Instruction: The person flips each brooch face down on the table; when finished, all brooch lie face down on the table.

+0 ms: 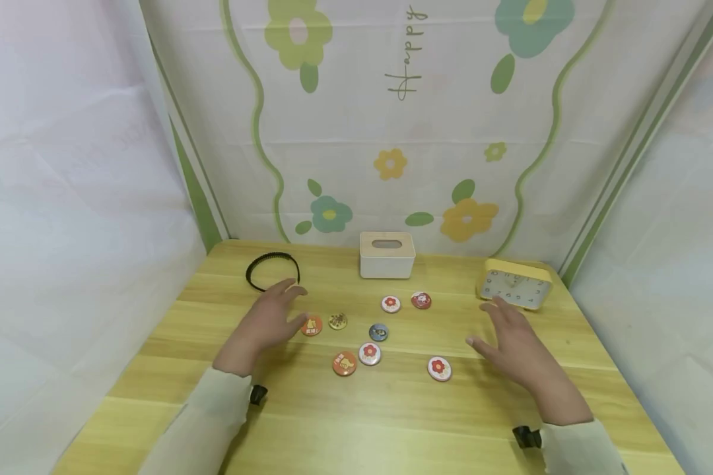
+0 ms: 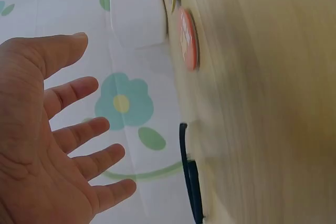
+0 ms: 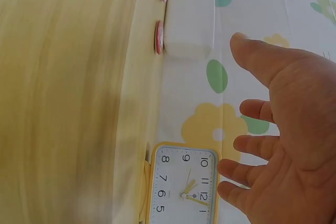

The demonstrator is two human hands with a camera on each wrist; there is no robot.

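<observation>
Several round badges lie scattered over the middle of the wooden table. My left hand (image 1: pixel 270 318) hovers with fingers spread and holds nothing; its thumb overlaps the edge of an orange badge (image 1: pixel 312 325) in the head view. Beyond its fingertips lies a black headband (image 1: pixel 249 272). My right hand (image 1: pixel 513 346), also spread and holding nothing, is over the right side. A yellow alarm clock (image 1: pixel 515 285) stands just past its fingertips. The white badge with a red flower (image 1: pixel 439 369) is left of that hand. Other badges include a blue one (image 1: pixel 378 332) and a yellow one (image 1: pixel 337 321).
A white tissue box (image 1: pixel 386 266) with a wooden lid stands at the back centre. Behind the table (image 1: pixel 356 429) hangs a flower-printed cloth (image 1: pixel 356 119), with pale cloth walls at both sides. A dark red badge (image 1: pixel 421 300) lies in front of the box.
</observation>
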